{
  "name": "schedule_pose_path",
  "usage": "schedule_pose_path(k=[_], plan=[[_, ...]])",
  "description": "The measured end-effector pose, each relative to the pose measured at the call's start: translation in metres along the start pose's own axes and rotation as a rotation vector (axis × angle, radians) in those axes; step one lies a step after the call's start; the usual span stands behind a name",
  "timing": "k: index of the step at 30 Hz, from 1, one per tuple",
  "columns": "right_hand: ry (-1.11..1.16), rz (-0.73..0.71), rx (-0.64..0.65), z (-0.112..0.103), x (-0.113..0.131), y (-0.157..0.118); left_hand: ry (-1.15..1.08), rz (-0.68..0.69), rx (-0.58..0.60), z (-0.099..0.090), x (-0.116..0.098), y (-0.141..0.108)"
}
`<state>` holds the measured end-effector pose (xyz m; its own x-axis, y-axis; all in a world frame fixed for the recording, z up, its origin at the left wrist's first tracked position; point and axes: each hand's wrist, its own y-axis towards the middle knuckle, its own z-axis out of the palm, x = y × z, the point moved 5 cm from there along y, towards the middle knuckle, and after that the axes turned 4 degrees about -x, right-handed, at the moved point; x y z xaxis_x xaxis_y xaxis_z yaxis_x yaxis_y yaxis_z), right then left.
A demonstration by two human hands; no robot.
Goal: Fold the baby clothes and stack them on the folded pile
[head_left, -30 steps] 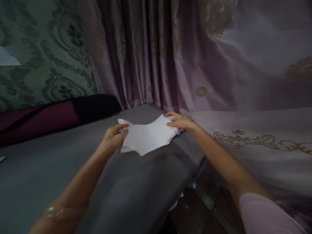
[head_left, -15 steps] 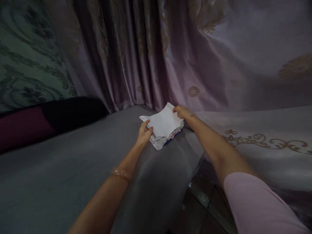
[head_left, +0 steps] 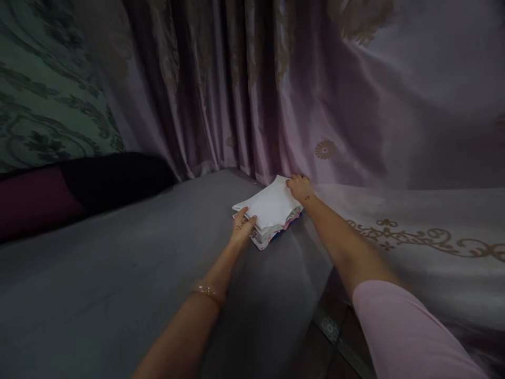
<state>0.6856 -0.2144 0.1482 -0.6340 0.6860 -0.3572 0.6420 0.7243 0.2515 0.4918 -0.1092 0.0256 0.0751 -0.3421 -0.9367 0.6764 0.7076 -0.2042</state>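
Note:
A stack of folded cloths [head_left: 272, 205] lies on the grey surface [head_left: 158, 247] near its far corner. The top piece is white; patterned, pink and blue edges show below it. My left hand [head_left: 244, 227] is closed on the stack's near left edge, thumb and fingers at the layers. At the far right corner of the white cloth, my right hand [head_left: 300, 188] has its fingers bent over the edge, gripping it. Its fingertips are partly hidden.
Purple curtains [head_left: 264, 105] hang right behind the stack. A black and maroon cushion-like object [head_left: 39, 202] lies at the left by green patterned fabric [head_left: 51, 95]. Pale embroidered fabric [head_left: 414, 210] is at the right, with tiled floor [head_left: 335, 337] below the surface's edge.
The white top cloth lies flatter on the stack, its raised far corner lower. Both hands remain on the cloths, and they and the stack appear slightly lower and farther right in the view.

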Motion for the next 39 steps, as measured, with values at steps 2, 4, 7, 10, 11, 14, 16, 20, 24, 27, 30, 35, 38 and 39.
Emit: schedule_pose_path(k=[2,4,7,10,11,14,16,20,24,27,30,35,38,39], plan=[[-0.014,0.016,0.008,0.006,0.002,-0.001,0.005,0.018,0.013,0.000,0.000,-0.002],[-0.017,0.028,0.016,0.010,0.003,-0.002,0.001,0.038,0.018,0.000,-0.004,-0.005],[-0.005,0.035,0.018,0.013,0.001,-0.001,-0.041,0.069,0.001,0.003,-0.013,-0.010],[0.018,0.040,0.011,0.013,-0.006,0.002,-0.051,0.092,0.011,0.009,-0.019,-0.012],[0.027,0.040,0.015,0.013,-0.008,0.003,-0.010,0.097,0.006,0.011,-0.018,-0.011],[0.054,0.040,0.055,0.017,-0.012,0.002,0.229,0.160,-0.044,0.009,-0.012,-0.010],[0.075,0.048,0.083,0.020,-0.010,0.000,0.392,0.261,-0.085,0.005,-0.011,-0.011],[0.148,0.057,0.084,0.020,0.003,0.002,0.621,0.433,-0.111,0.004,-0.019,-0.021],[0.247,0.058,0.096,0.021,0.021,0.011,0.737,0.457,-0.080,-0.005,-0.021,-0.031],[0.358,0.171,0.182,0.035,0.027,0.013,0.830,0.454,-0.036,-0.032,-0.018,-0.034],[0.450,0.285,0.329,0.056,0.029,0.009,0.917,0.490,-0.049,-0.087,-0.022,-0.036],[0.483,0.278,0.369,0.067,0.028,0.008,1.162,0.556,-0.237,-0.219,-0.052,-0.060],[0.480,0.263,0.376,0.060,0.027,0.007,1.335,0.485,-0.342,-0.297,-0.066,-0.093],[0.467,0.268,0.367,0.056,0.028,0.007,1.383,0.445,-0.372,-0.319,-0.069,-0.106]])
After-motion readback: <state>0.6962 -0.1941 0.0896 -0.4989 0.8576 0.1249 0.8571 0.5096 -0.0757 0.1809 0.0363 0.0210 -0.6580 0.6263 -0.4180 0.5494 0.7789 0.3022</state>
